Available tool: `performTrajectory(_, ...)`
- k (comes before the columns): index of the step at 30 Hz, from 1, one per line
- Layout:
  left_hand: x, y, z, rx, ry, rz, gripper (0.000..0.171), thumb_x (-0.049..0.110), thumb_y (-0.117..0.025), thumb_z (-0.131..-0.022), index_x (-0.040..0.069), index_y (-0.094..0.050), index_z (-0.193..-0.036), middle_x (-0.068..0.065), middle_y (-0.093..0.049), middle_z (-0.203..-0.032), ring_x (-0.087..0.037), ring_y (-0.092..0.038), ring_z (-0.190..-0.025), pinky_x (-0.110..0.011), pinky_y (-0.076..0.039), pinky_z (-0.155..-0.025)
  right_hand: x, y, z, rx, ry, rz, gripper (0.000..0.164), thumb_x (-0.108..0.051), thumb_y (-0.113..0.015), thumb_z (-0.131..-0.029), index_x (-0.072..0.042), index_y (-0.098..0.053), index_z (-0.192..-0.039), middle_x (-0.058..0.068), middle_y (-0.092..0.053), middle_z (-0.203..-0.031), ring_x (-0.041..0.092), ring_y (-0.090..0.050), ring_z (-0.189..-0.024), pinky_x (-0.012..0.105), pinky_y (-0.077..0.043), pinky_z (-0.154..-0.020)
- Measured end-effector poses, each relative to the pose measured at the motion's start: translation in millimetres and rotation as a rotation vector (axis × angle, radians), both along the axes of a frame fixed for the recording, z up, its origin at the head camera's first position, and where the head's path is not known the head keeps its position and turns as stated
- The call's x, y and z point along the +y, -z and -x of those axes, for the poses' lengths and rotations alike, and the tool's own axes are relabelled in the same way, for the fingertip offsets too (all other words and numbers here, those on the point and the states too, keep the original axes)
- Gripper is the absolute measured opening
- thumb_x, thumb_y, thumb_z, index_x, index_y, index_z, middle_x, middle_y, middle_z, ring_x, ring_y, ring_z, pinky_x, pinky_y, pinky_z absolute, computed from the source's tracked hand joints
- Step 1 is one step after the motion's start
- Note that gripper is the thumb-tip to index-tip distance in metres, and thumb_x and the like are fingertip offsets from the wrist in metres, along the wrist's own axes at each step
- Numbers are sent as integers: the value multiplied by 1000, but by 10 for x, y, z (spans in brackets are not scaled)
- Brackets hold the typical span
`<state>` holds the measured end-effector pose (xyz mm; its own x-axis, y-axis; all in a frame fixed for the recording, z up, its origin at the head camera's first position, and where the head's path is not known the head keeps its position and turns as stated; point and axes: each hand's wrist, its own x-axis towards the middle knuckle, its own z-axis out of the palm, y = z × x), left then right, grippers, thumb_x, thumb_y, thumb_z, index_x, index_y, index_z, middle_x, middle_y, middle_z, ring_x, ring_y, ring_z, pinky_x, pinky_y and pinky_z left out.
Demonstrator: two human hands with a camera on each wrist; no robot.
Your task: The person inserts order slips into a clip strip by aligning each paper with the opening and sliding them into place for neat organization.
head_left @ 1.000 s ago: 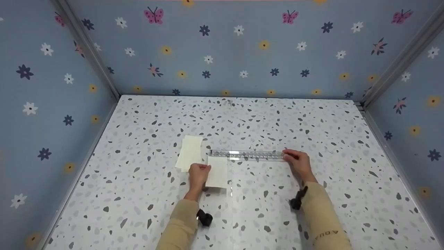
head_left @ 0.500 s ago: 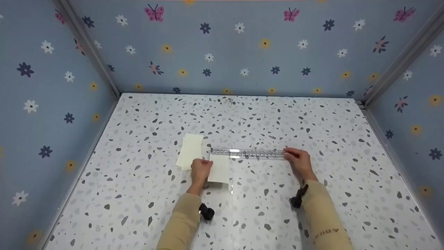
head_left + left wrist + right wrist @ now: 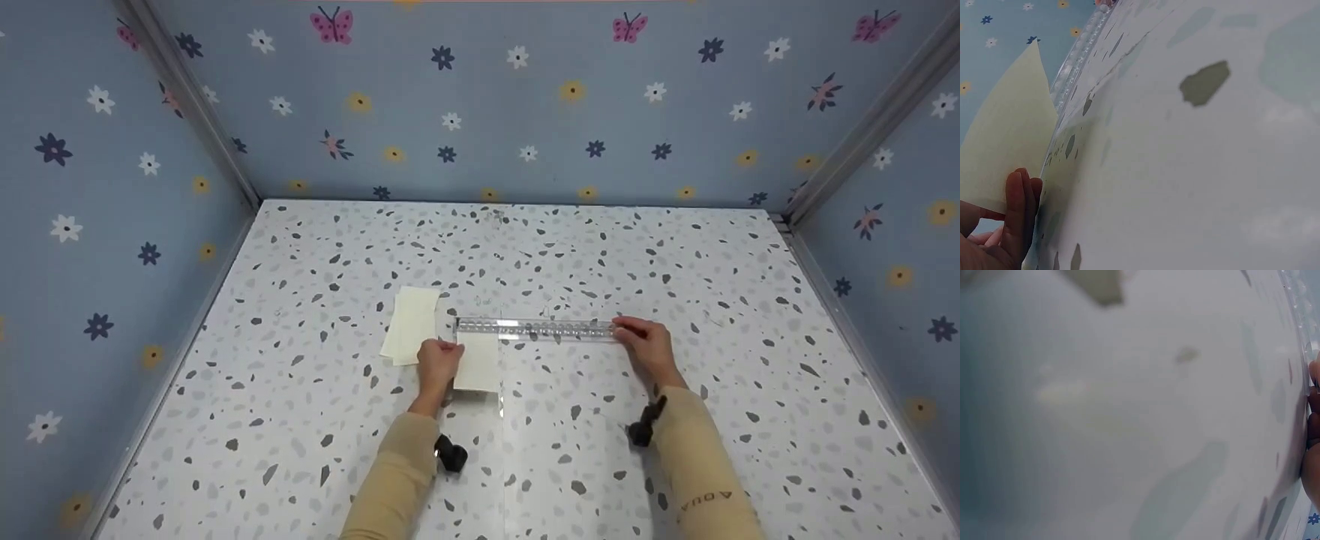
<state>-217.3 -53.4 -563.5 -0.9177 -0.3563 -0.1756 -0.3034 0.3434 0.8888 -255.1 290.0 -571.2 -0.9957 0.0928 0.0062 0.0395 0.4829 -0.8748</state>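
My left hand (image 3: pixel 440 367) pinches the left edge of a pale yellow slip of paper (image 3: pixel 478 366). In the left wrist view that paper (image 3: pixel 1013 129) stands tilted up off the table, bowing slightly. Its far edge meets the left end of a long clear plastic strip (image 3: pixel 540 330) with rows of round bumps; whether it lies under or against the strip I cannot tell. At the strip's other end my right hand (image 3: pixel 649 349) grips it between thumb and fingers. Only part of the right hand (image 3: pixel 1313 439) shows at the edge of the right wrist view.
Several more pale yellow slips (image 3: pixel 412 322) lie fanned in an overlapping pile just left of the strip. The white speckled table (image 3: pixel 600 465) is bounded by blue flowered panels (image 3: pixel 480 90) at the back and both sides.
My left hand has slid the paper slightly right and away from me, toward the strip. My right hand and the strip stay nearly where they were. The head view has tilted a little.
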Motion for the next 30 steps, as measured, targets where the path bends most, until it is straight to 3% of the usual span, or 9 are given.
performTrajectory(8, 59, -14, 10, -13, 6, -21, 17, 8, -62, -79, -7, -60, -85, -16, -61, -79, -25, -58, -73, -34, -46, -66, 14, 6, 16, -58, 26, 30, 27, -12, -65, -79, -4, -64, -105, 13, -59, -110, 22, -52, -102, 34, -37, -90)
performTrajectory(18, 109, -26, 9, -33, 4, 12, 18, 12, -63, -79, -5, -61, -86, -14, -62, -80, -25, -59, -75, -35, -46, -69, -1, -2, 7, -51, 18, 30, 28, -12, -65, -79, -4, -63, -106, 13, -59, -110, 22, -52, -102, 33, -37, -90)
performTrajectory(25, 145, -29, 30, -71, 22, 18, 18, 14, -63, -80, -3, -63, -87, -13, -64, -82, -23, -60, -74, -34, -46, -66, 13, 18, 11, 22, 5, 35, 26, -8, -65, -79, -1, -64, -103, 14, -61, -106, 22, -54, -99, 32, -39, -87)
performTrajectory(30, 174, 0, 38, -68, 26, 31, 17, 15, -63, -80, -1, -63, -86, -11, -63, -82, -21, -60, -74, -33, -46, -65, 13, 27, 18, -7, 19, 52, 26, -9, -66, -78, -3, -64, -103, 13, -61, -107, 21, -53, -99, 31, -37, -88)
